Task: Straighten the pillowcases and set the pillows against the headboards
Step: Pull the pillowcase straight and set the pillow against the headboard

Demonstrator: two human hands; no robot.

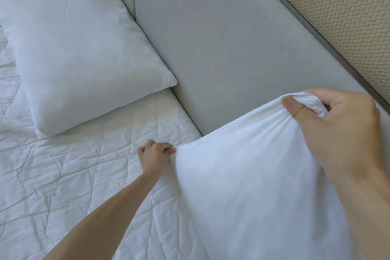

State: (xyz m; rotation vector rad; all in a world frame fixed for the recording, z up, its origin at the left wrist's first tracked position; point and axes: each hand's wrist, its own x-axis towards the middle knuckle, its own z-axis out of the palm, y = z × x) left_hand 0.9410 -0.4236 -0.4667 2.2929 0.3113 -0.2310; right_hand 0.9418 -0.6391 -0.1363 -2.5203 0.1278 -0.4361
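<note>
A white pillow (249,192) in its case fills the lower right, held up off the bed. My left hand (155,158) pinches its left top corner. My right hand (341,131) grips the bunched right top corner, close to the camera. The top seam runs taut between both hands. Behind it stands the grey padded headboard (221,44). A second white pillow (78,48) leans against the headboard at the upper left, its lower corner resting on the bed.
A wrinkled white quilted cover (69,179) spreads over the bed at the left and bottom. A beige textured wall (337,10) rises behind the headboard at the upper right. A vertical seam splits the headboard near the top.
</note>
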